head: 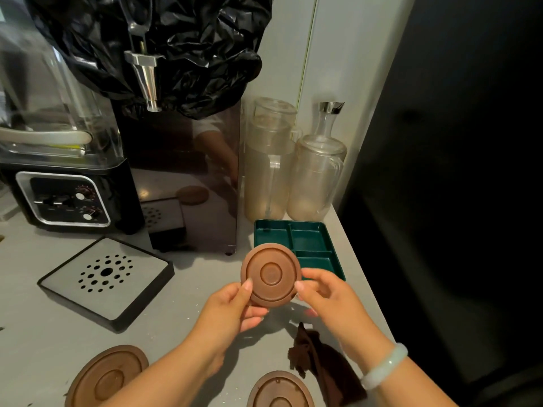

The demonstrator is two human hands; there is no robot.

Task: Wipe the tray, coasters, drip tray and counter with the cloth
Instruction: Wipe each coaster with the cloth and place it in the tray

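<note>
Both hands hold a round brown coaster point(271, 274) up above the grey counter point(35, 342), its ringed face toward me. My left hand point(235, 306) pinches its lower left edge and my right hand point(326, 292) pinches its right edge. Two more brown coasters lie on the counter, one at the lower left point(105, 376) and one at the bottom middle point(279, 392). A dark brown cloth point(320, 368) lies crumpled under my right forearm. The green divided tray point(308, 239) sits behind the held coaster. The black drip tray point(108, 277) with its perforated metal plate lies to the left.
A mirrored drinks dispenser point(188, 177) with a steel tap point(147, 74) and a black plastic bag on top stands at the back. A black appliance with dials point(64, 198) sits at the left. Two clear lidded jugs point(293, 171) stand by the wall. The counter's edge runs along the right.
</note>
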